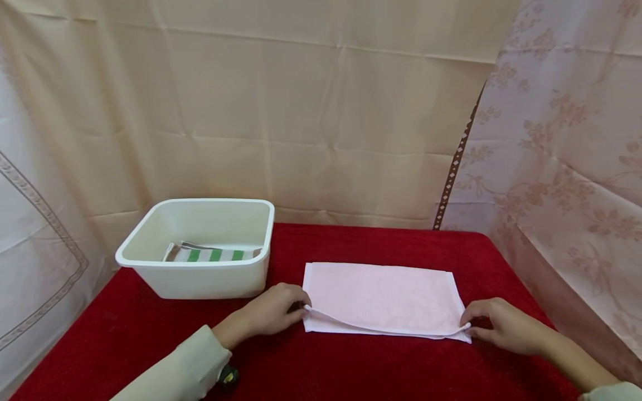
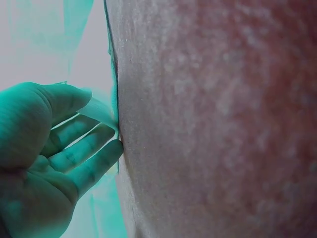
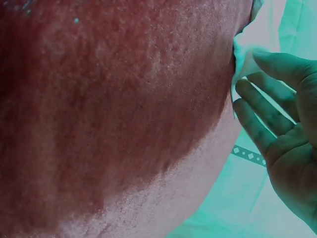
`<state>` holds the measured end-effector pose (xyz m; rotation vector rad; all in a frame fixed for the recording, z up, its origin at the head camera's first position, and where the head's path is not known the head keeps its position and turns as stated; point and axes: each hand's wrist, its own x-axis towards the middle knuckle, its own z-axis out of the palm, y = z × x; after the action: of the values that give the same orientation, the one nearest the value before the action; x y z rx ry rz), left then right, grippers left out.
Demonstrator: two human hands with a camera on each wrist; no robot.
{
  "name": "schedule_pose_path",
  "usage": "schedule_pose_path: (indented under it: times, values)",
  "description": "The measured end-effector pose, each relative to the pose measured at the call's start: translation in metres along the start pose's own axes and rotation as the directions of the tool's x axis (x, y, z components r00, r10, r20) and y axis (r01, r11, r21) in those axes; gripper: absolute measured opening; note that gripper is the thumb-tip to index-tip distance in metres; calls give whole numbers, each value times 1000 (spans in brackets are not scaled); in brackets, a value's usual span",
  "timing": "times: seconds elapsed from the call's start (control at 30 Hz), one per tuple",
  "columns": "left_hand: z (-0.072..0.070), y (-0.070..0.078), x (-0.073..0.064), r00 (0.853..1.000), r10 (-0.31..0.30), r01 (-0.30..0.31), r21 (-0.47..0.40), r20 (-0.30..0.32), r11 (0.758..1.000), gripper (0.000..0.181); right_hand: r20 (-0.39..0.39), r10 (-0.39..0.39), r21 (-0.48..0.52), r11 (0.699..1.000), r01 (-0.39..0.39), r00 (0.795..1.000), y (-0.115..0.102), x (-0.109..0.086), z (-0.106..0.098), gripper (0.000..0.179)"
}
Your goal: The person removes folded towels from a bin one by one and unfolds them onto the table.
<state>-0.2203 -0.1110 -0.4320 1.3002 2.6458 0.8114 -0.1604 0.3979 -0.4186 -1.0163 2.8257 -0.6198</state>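
A pale pink towel (image 1: 381, 295) lies folded over on the red-covered table, its near edge lifted slightly at both corners above the layer beneath. My left hand (image 1: 278, 309) pinches the near left corner between thumb and fingers; the left wrist view shows the left hand (image 2: 59, 144) with the cloth (image 2: 99, 111) under its thumb. At the near right corner my right hand (image 1: 506, 326) pinches the same edge. In the right wrist view the thumb of the right hand (image 3: 282, 109) presses the towel's corner (image 3: 245, 54) against the fingers.
A white plastic basin (image 1: 200, 278) stands at the left of the table, with a green-and-white striped cloth (image 1: 215, 255) inside. The red table cover (image 1: 351, 367) spreads under everything. Beige curtains (image 1: 301, 111) hang behind, and a floral curtain (image 1: 567, 167) at the right. A small dark object (image 1: 228, 376) shows below the left sleeve.
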Motion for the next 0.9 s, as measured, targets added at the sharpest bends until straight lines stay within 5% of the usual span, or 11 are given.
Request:
schedule_pose_path:
  times: [0.27, 0.57, 0.77, 0.9]
  values:
    - [-1, -5, 2, 1000, 16, -16, -5, -24, 1000, 11, -101, 79, -37, 996, -83, 992, 1, 7, -4, 23]
    - [-3, -7, 10, 987, -5, -2, -46, -161, 999, 10, -175, 103, -38, 993, -111, 979, 11, 18, -10, 20]
    - [2, -11, 19, 960, -79, 43, -139, -267, 989, 8, -200, 192, -56, 977, -207, 961, 22, 26, -17, 19]
    - [6, -13, 27, 936, -150, 94, -184, -319, 978, 4, -218, 184, -68, 977, -203, 959, 27, 34, -18, 20]
